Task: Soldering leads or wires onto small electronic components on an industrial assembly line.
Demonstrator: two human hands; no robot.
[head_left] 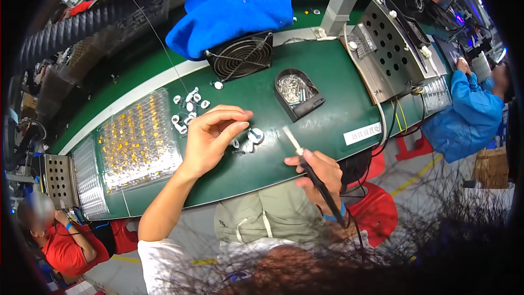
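Note:
My right hand (323,176) is closed round the dark handle of a soldering iron (316,179), whose pale tip points up and to the left over the green table. Over the table's middle, my left hand (214,137) has its thumb and forefinger brought together in a pinch. Whatever lies between those fingertips is too small to make out. Just beyond them is a white round part (256,135) with a dark blue piece at it. Another small white part (247,146) lies close by. Farther left, several loose white parts (190,106) are scattered on the table.
A black bin (297,94) of small metal pieces sits beyond the iron. Behind stands a fan (240,57) with a blue cloth (229,16) over it. Clear trays (139,142) with orange-yellow parts are at left. A perforated metal box (385,49) stands right; co-workers sit at both sides.

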